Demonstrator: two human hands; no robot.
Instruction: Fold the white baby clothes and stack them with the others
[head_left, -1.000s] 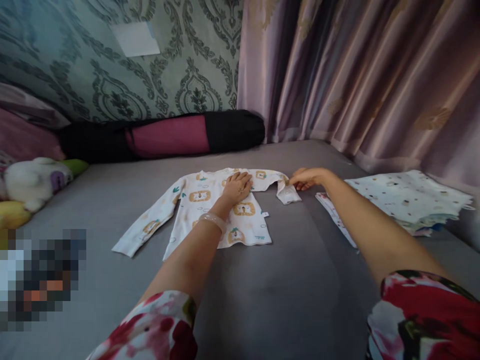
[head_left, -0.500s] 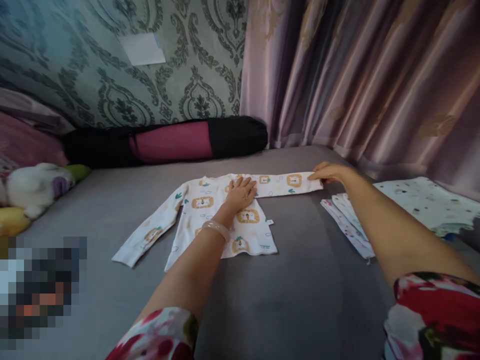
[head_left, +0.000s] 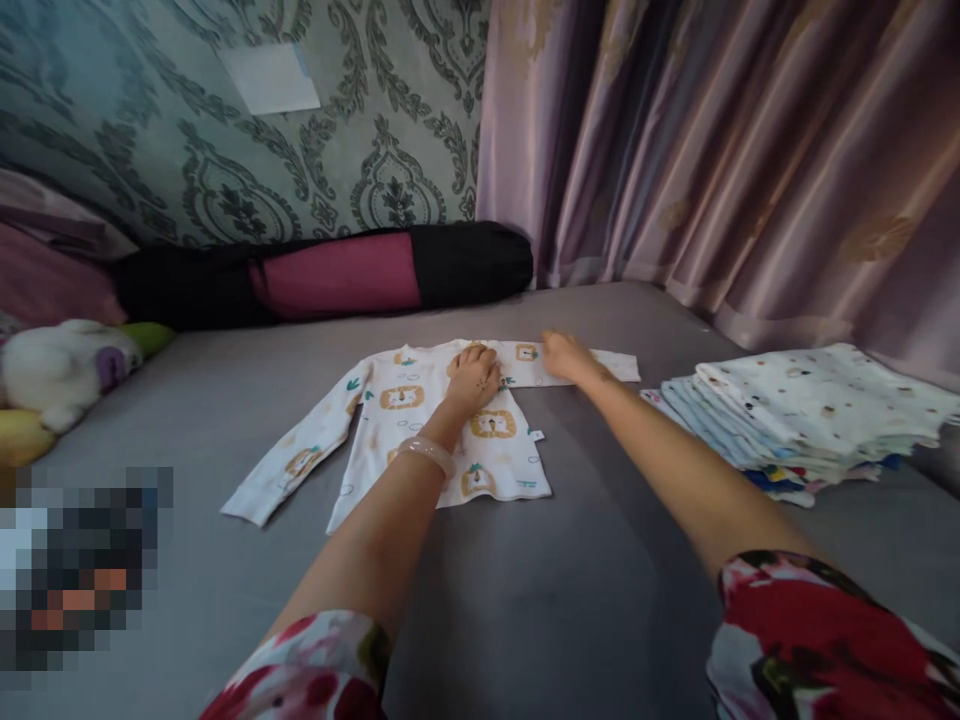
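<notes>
A small white long-sleeved shirt (head_left: pixel 409 425) printed with yellow lion faces and green leaves lies spread on the grey bedding. Its left sleeve slants down toward me, while the right one stretches straight out to the side. My left hand (head_left: pixel 476 378) rests on the shirt near the right shoulder, its fingers slightly bent over the fabric; nothing is seen held in it. Over the middle of the outstretched sleeve is my right hand (head_left: pixel 568 357), its fingers curled and blurred, so their grip on the cloth is unclear. The cuff lies beyond it, flat on the bed.
A stack of folded clothes (head_left: pixel 817 410) stands on the right. Along the wall lies a long black and pink bag (head_left: pixel 337 275). A white plush toy (head_left: pixel 64 370) sits at the left. Curtains (head_left: pixel 712 150) hang at the back right. A blurred-out patch covers the lower left.
My right hand has let go of the cuff and moved left to mid-sleeve. My left hand stays near the shoulder, its fingers a little more bent. The clothes stack is less hidden.
</notes>
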